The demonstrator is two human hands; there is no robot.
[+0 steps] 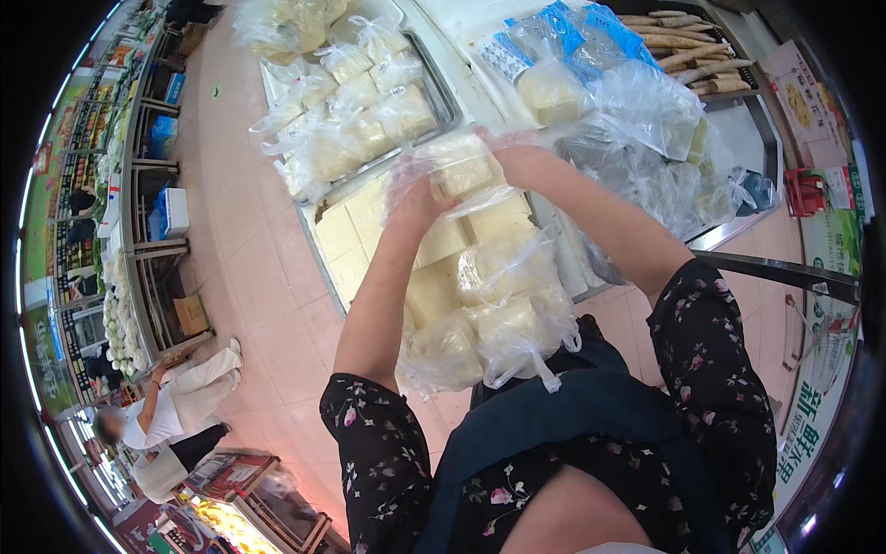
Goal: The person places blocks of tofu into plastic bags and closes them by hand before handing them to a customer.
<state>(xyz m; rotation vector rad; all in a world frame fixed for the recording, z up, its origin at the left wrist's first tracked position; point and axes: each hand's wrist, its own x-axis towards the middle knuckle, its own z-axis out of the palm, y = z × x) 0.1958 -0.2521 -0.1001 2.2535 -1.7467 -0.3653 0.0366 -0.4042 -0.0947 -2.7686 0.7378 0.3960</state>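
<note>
A pale tofu block (466,172) sits within a clear plastic bag (477,202) above a layer of cut tofu. My left hand (417,195) grips the bag at the block's left side, its fingers partly covered by the film and its thumb pointing right. At the block's upper right, my right hand (513,161) holds the gathered edge of the bag. Uncovered tofu slabs (349,225) with cut lines lie below and left of my hands. Closer to my body, several bagged tofu blocks (516,329) rest on that layer.
Beyond stands a metal tray (446,104) of bagged tofu. Loose plastic bags (644,104) and a bagged block (554,93) lie on the right. Long roots (685,52) fill a crate at the far right. A black bar (775,269) juts out by my right elbow. People stand across the aisle.
</note>
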